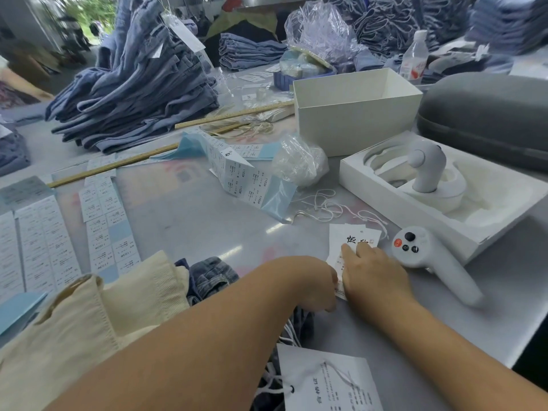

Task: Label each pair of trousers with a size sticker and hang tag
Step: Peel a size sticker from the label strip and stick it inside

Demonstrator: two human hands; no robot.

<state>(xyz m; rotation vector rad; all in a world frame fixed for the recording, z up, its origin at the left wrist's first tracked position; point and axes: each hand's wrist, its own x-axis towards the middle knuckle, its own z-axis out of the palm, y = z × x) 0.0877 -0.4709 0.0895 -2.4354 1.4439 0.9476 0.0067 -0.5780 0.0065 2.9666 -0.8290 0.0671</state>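
Near the table's [207,226] front edge | right hand [375,272] pressing straight fingers on white hang tags [351,240] | left hand [311,281] curled, pinching the tags' near edge | denim trousers [212,277] just left, sticker sheets [109,221] toward the left edge

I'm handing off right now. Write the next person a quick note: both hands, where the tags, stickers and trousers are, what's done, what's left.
Left hand: fingers curled at the near edge of the hang tags; its grip is hidden.
Right hand: fingers flat on the same tags, pressing them to the table.
Size sticker sheets lie far left; loose tag strings lie just beyond the tags.
Current trousers sit bunched near the left forearm; no sticker or tag shows on them.
Left: pick one tag, string it, attach it, add a sticker.
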